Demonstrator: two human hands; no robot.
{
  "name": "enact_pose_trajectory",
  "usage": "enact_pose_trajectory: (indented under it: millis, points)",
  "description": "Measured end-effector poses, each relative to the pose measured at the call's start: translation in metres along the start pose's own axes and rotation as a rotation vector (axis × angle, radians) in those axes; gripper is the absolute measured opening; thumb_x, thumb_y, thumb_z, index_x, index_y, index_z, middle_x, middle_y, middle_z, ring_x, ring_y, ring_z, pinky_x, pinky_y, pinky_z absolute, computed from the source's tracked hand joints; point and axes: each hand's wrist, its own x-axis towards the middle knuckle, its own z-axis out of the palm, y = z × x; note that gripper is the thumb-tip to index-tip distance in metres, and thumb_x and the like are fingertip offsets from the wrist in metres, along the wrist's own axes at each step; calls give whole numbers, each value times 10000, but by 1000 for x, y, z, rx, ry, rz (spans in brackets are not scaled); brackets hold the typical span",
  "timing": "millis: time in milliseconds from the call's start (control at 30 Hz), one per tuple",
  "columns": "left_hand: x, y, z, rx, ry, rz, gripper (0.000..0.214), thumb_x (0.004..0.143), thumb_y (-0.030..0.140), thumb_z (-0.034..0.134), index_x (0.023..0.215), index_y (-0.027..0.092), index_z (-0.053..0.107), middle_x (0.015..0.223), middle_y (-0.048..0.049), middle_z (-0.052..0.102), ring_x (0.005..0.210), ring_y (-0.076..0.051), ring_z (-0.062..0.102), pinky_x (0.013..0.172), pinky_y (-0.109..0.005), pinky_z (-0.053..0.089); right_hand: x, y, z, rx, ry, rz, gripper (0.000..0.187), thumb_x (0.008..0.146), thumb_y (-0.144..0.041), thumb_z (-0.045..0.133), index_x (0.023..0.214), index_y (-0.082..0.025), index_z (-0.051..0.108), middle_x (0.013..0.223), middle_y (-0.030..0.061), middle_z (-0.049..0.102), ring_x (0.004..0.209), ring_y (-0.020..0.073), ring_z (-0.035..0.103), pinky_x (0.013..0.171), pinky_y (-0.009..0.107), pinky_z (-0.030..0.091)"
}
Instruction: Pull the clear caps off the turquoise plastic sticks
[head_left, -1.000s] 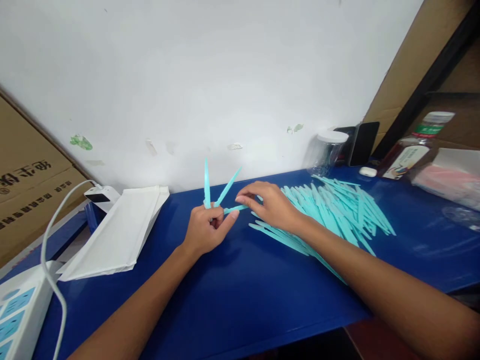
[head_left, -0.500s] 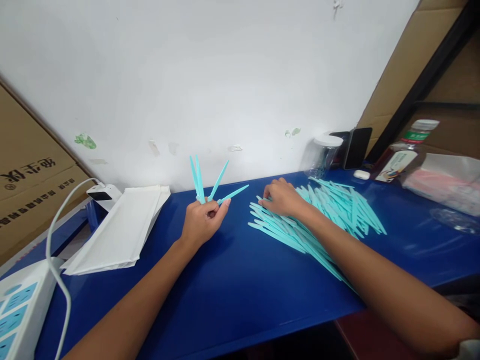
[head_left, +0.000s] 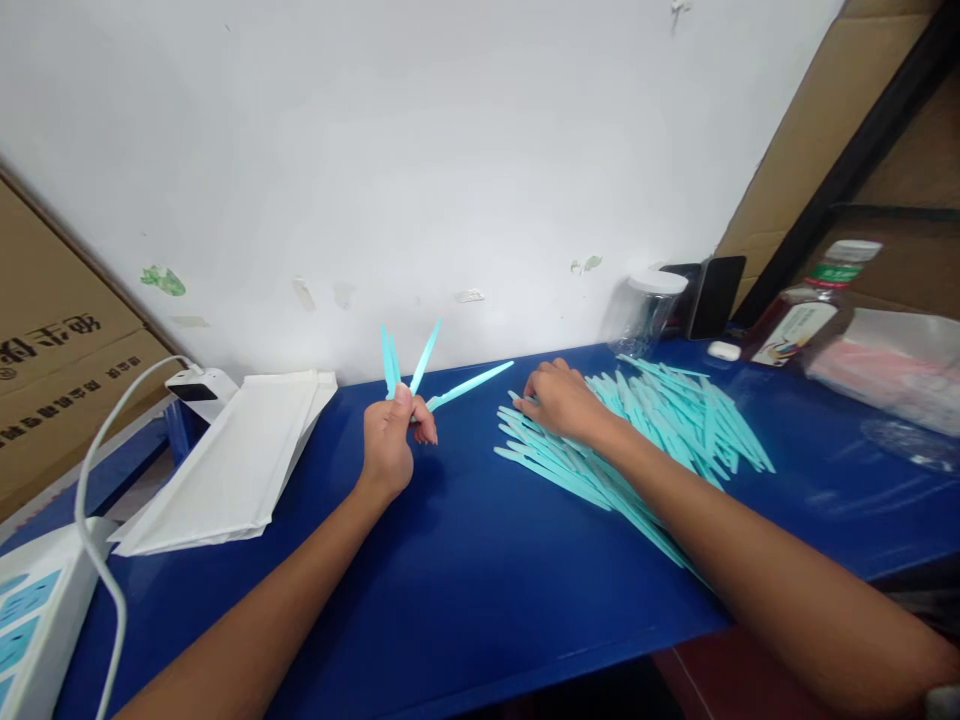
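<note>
We've got the left hand (head_left: pixel 388 447) closed round a small fan of turquoise sticks (head_left: pixel 425 357), four showing, tips pointing roughly 12 to 2 o'clock. Change since half a second ago: its thumb has swung up across the stick bases and the 2 o'clock stick reaches farther out, so we'd judge the bunch is being re-gripped. Right hand (head_left: pixel 564 400), at the left hand's 3 o'clock, stays on the stick pile (head_left: pixel 664 415), fingers curled and partly bent in; we can't tell if it has pinched one. A second ago it was beside the fan, so we read this as collecting sticks singly. White packets (head_left: pixel 225 462) lie at the left hand's 9 o'clock.
</note>
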Motion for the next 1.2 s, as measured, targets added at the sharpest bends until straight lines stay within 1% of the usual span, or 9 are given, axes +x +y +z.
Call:
enact_pose_trajectory:
  millis: [200, 400, 567, 667, 733, 833, 933, 1000, 1200]
  points:
    - [6, 10, 1, -262, -32, -162, 866, 989, 789, 232, 437, 200, 545, 458, -32, 364, 464, -167, 504, 531, -353, 459, 1, -3, 5, -57, -4, -49, 237, 987, -310, 643, 847, -141, 732, 1102, 189, 677, 1089, 348, 535, 854, 452, 437]
    - [15, 29, -5, -423, -159, -301, 877, 893, 902, 149, 418, 222, 435, 434, -4, 209, 468, -150, 327, 486, -344, 394, 3, -5, 8, -77, 176, -118, 188, 992, -210, 553, 924, -137, 712, 1103, 198, 657, 1085, 343, 518, 849, 441, 414]
    - [20, 29, -13, -470, -280, -385, 867, 828, 958, 95, 421, 229, 325, 425, 7, 175, 449, -132, 259, 456, -324, 298, 2, -12, 0, 248, 442, -203, 176, 1046, -236, 448, 988, -185, 607, 1068, 139, 671, 1036, 285, 545, 910, 409, 420]
    - [21, 29, -16, -465, -307, -403, 869, 781, 988, 64, 413, 236, 297, 410, 15, 146, 432, -127, 226, 440, -324, 256, 0, -16, -5, 547, 482, -209, 210, 1086, -343, 408, 1018, -208, 553, 1014, 108, 698, 927, 242, 588, 844, 374, 449]
    - [21, 30, -16, -468, -320, -401, 867, 774, 992, 61, 410, 240, 295, 402, 19, 130, 423, -124, 211, 434, -324, 244, -2, -20, -10, 774, 430, -221, 258, 1096, -433, 411, 1064, -213, 542, 921, 70, 707, 819, 204, 614, 762, 336, 469]
    - [20, 33, -16, -484, -342, -399, 869, 785, 984, 60, 406, 238, 295, 396, 20, 123, 416, -123, 209, 432, -321, 238, -8, -28, -18, 1042, 216, -263, 345, 1050, -536, 516, 1081, -205, 607, 727, -1, 656, 597, 146, 575, 593, 277, 458]
    - [19, 34, -14, -492, -387, -404, 882, 810, 965, 58, 395, 233, 324, 393, 16, 137, 408, -124, 237, 434, -320, 249, -16, -39, -23, 1105, -42, -254, 358, 975, -530, 643, 1044, -186, 712, 732, 3, 685, 437, 90, 462, 429, 244, 373]
    - [18, 33, -13, -469, -438, -413, 899, 817, 958, 49, 388, 233, 366, 390, 10, 165, 397, -124, 252, 432, -325, 263, -20, -44, -24, 1097, -153, -235, 319, 931, -488, 704, 991, -178, 747, 780, 17, 707, 413, 74, 452, 395, 238, 371]
    - [13, 32, -7, -363, -572, -411, 937, 815, 949, 34, 401, 228, 467, 391, -19, 261, 401, -151, 333, 457, -361, 327, -20, -45, -20, 1055, -201, -242, 300, 850, -462, 801, 894, -169, 753, 819, 37, 715, 536, 102, 565, 438, 222, 423]
